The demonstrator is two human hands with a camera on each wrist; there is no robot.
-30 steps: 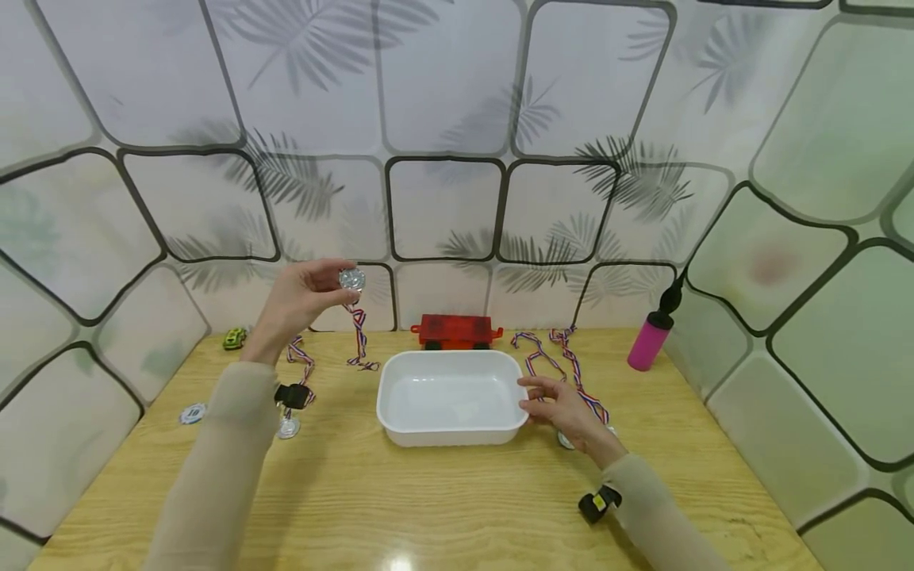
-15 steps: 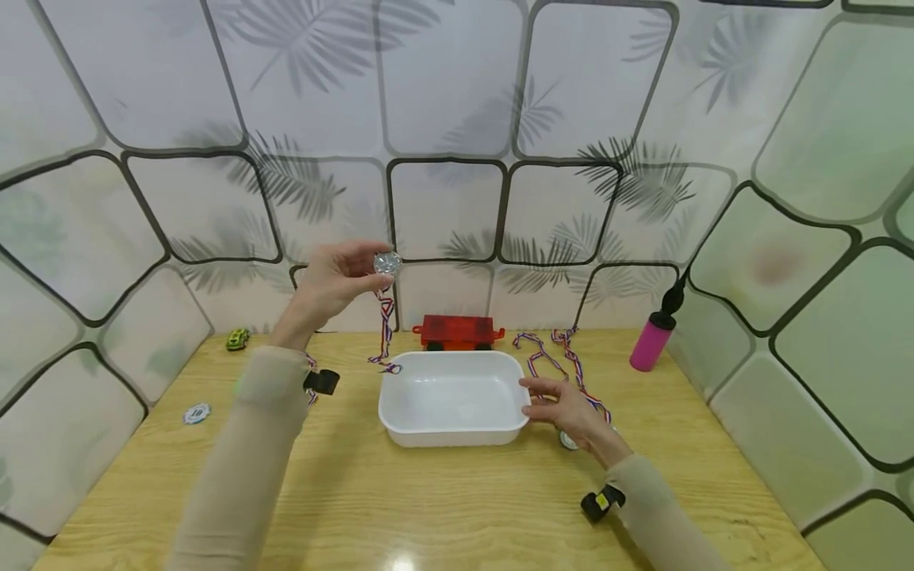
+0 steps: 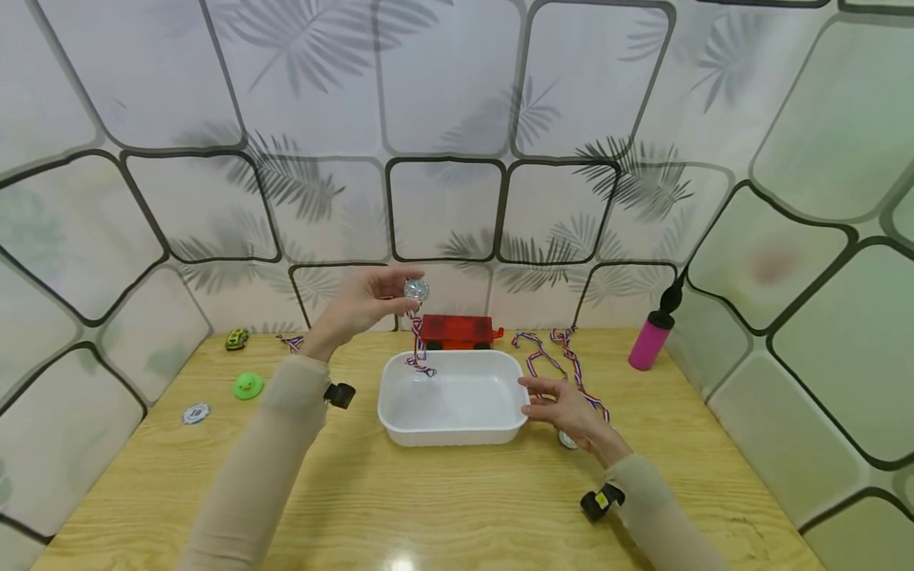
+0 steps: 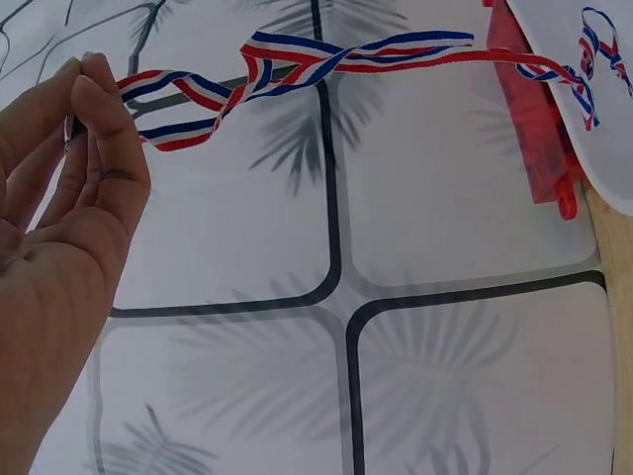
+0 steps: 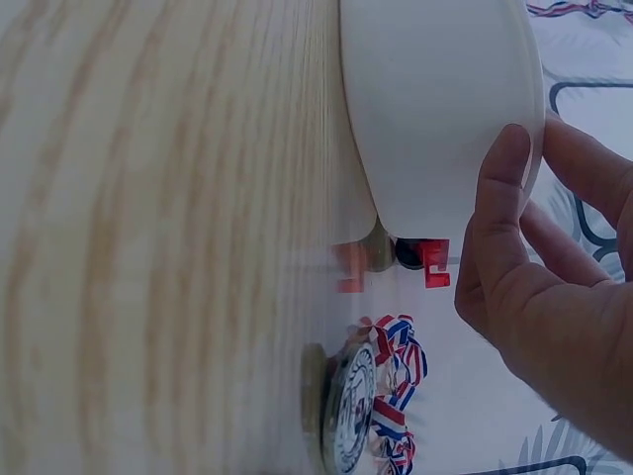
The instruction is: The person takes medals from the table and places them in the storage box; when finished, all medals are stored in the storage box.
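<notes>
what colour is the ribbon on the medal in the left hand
Red, white and blue stripes on the ribbon, clearest in the left wrist view.

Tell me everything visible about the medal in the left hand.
The medal is a small round silvery disc, shiny like metal, pinched at its edge by the left hand and held in the air above the back left corner of the white tray. A red, white and blue striped ribbon hangs twisted from it, and its lower end dangles into the tray. Any relief on the disc is too small to make out.
</notes>
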